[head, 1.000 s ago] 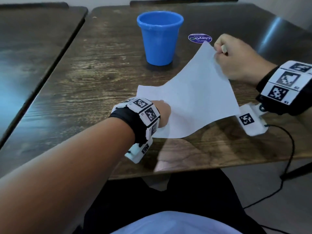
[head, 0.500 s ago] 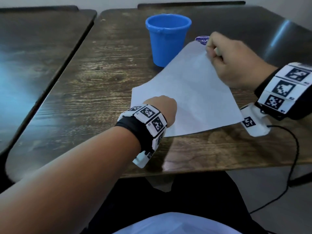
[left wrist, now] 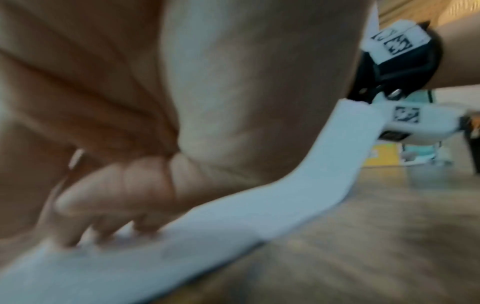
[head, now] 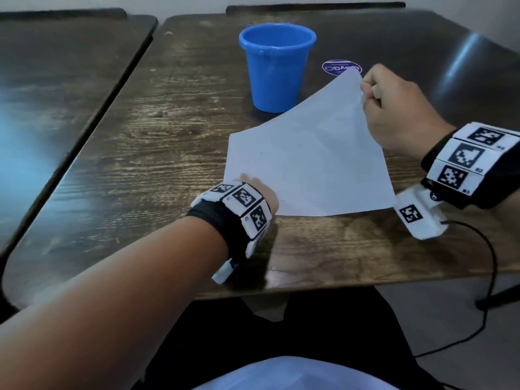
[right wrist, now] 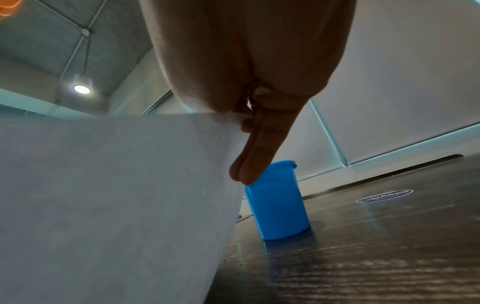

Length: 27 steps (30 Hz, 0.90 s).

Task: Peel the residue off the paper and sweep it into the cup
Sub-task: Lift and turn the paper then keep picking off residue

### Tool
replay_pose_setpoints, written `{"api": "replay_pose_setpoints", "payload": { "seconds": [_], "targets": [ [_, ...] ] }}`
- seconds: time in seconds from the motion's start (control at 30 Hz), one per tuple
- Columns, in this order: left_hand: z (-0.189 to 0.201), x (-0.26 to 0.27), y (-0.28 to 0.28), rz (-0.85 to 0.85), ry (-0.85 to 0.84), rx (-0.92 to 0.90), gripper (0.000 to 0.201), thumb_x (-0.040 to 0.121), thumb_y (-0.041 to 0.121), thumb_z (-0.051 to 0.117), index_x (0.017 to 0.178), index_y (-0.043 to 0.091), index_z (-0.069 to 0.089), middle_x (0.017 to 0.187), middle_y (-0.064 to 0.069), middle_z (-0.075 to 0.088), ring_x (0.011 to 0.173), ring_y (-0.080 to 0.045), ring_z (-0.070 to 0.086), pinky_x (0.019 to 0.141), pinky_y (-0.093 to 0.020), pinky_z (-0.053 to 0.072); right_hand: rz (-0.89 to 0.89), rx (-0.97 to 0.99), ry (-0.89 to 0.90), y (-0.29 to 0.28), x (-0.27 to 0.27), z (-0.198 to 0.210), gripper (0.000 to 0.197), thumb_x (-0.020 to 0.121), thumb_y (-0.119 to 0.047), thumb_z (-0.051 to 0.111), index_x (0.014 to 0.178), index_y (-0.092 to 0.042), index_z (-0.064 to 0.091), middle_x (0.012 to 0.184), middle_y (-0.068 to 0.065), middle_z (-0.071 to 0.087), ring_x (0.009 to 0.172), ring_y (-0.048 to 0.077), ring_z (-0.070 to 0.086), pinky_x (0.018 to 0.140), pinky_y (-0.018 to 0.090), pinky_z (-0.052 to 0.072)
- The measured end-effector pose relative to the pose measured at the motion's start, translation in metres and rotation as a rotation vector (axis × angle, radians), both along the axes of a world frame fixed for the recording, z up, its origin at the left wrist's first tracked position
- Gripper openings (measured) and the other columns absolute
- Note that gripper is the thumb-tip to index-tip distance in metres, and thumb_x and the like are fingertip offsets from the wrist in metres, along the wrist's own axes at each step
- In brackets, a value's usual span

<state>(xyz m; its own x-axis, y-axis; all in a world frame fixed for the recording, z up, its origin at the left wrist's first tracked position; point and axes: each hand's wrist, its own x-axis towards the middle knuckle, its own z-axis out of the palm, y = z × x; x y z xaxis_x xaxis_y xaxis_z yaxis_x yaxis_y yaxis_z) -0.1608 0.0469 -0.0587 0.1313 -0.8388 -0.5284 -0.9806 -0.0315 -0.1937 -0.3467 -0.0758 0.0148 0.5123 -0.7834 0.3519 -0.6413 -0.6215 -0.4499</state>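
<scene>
A white sheet of paper (head: 309,164) lies slanted on the dark wooden table (head: 168,136), its far right corner lifted. My right hand (head: 364,90) pinches that corner between thumb and fingers; the right wrist view shows the right hand (right wrist: 246,121) and the paper (right wrist: 116,195) hanging below it. My left hand (head: 253,185) holds the near left corner, fingers curled with their tips (left wrist: 70,236) down on the paper (left wrist: 233,222). The blue cup (head: 277,68) stands upright just beyond the sheet, also the cup (right wrist: 278,203). I cannot make out any residue.
A round purple sticker (head: 341,67) is stuck to the table right of the cup. A second table (head: 56,108) stands to the left across a narrow gap. A black cable (head: 489,263) hangs off the right edge. The near table edge runs just behind my left wrist.
My right hand dropped the lifted corner toward the cup, then drew it back right, uncovering the sticker. My left hand stayed on the near left corner.
</scene>
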Motion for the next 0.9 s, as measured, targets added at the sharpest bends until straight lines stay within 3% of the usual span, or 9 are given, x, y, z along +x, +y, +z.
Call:
{"api": "replay_pose_setpoints", "payload": {
  "seconds": [0.07, 0.17, 0.23, 0.4, 0.53, 0.6, 0.7, 0.83, 0.9],
  "targets": [
    [0.005, 0.013, -0.004, -0.024, -0.093, 0.013, 0.010, 0.092, 0.013, 0.061, 0.083, 0.009, 0.062, 0.100, -0.012, 0.067, 0.098, -0.029, 0.066, 0.090, -0.042, 0.057, -0.005, 0.008, 0.009, 0.000, -0.002, -0.001, 0.008, 0.097, -0.006, 0.037, 0.094, -0.011, 0.043, 0.080, 0.009, 0.053, 0.072, 0.029, 0.039, 0.060, 0.035, 0.030],
    [0.007, 0.011, -0.016, 0.049, -0.012, -0.170, 0.054, 0.101, 0.003, 0.036, 0.154, 0.006, 0.027, 0.159, -0.024, 0.024, 0.145, -0.036, 0.030, 0.115, -0.050, 0.035, -0.001, 0.021, 0.018, 0.002, -0.001, -0.005, 0.009, 0.097, -0.006, 0.038, 0.093, -0.013, 0.042, 0.079, 0.007, 0.053, 0.070, 0.027, 0.039, 0.058, 0.032, 0.033],
    [0.006, 0.004, -0.021, 0.006, 0.128, -0.243, 0.073, 0.101, -0.003, 0.034, 0.160, 0.009, -0.008, 0.168, -0.014, -0.004, 0.154, -0.029, 0.009, 0.120, -0.046, 0.024, 0.009, 0.026, 0.015, 0.003, 0.002, -0.007, 0.011, 0.096, -0.004, 0.038, 0.092, -0.014, 0.041, 0.080, 0.008, 0.053, 0.071, 0.028, 0.040, 0.058, 0.032, 0.033],
    [-0.014, 0.027, -0.028, 0.092, 0.021, -0.121, 0.061, 0.102, 0.005, 0.046, 0.157, 0.005, 0.019, 0.164, -0.019, 0.013, 0.150, -0.035, 0.020, 0.115, -0.045, 0.028, 0.023, 0.001, -0.008, 0.007, 0.005, -0.004, 0.011, 0.096, -0.003, 0.038, 0.092, -0.013, 0.042, 0.080, 0.008, 0.054, 0.071, 0.027, 0.040, 0.059, 0.031, 0.034],
    [-0.001, 0.039, -0.028, 0.129, -0.151, 0.052, 0.019, 0.092, 0.012, 0.059, 0.111, 0.015, 0.061, 0.147, -0.023, 0.042, 0.130, -0.039, 0.045, 0.105, -0.046, 0.043, 0.004, -0.023, -0.006, 0.002, 0.000, -0.003, 0.008, 0.098, -0.005, 0.038, 0.094, -0.010, 0.043, 0.076, 0.005, 0.051, 0.068, 0.025, 0.038, 0.057, 0.030, 0.033],
    [0.006, 0.022, -0.013, 0.046, -0.105, -0.077, 0.053, 0.102, 0.004, 0.038, 0.154, 0.006, 0.027, 0.163, -0.024, 0.013, 0.149, -0.036, 0.023, 0.118, -0.048, 0.029, -0.007, -0.022, -0.006, 0.001, 0.000, -0.002, 0.009, 0.099, -0.006, 0.038, 0.094, -0.012, 0.043, 0.077, 0.005, 0.051, 0.068, 0.024, 0.039, 0.057, 0.028, 0.034],
    [0.016, -0.019, 0.010, -0.131, 0.166, -0.145, 0.078, 0.099, -0.004, 0.039, 0.160, 0.011, -0.008, 0.167, -0.017, -0.006, 0.154, -0.032, 0.010, 0.122, -0.047, 0.022, -0.011, -0.018, 0.005, 0.001, 0.000, -0.006, 0.010, 0.099, -0.005, 0.038, 0.095, -0.012, 0.043, 0.082, 0.008, 0.054, 0.072, 0.027, 0.043, 0.058, 0.031, 0.035],
    [0.015, -0.025, 0.022, -0.176, 0.052, -0.004, 0.055, 0.101, 0.002, 0.041, 0.154, 0.005, 0.027, 0.155, -0.021, 0.028, 0.132, -0.036, 0.044, 0.104, -0.046, 0.044, -0.029, 0.005, 0.037, -0.004, 0.001, -0.013, 0.010, 0.097, -0.003, 0.038, 0.096, -0.012, 0.043, 0.084, 0.011, 0.054, 0.076, 0.031, 0.043, 0.063, 0.033, 0.028],
    [0.019, -0.012, 0.026, -0.195, -0.050, 0.026, 0.024, 0.098, 0.007, 0.051, 0.120, 0.005, 0.061, 0.124, -0.017, 0.058, 0.094, -0.028, 0.059, 0.081, -0.037, 0.053, -0.054, 0.015, 0.058, -0.007, -0.002, -0.015, 0.010, 0.096, -0.003, 0.038, 0.096, -0.011, 0.043, 0.086, 0.013, 0.055, 0.077, 0.032, 0.043, 0.064, 0.033, 0.029]
  ]
}}
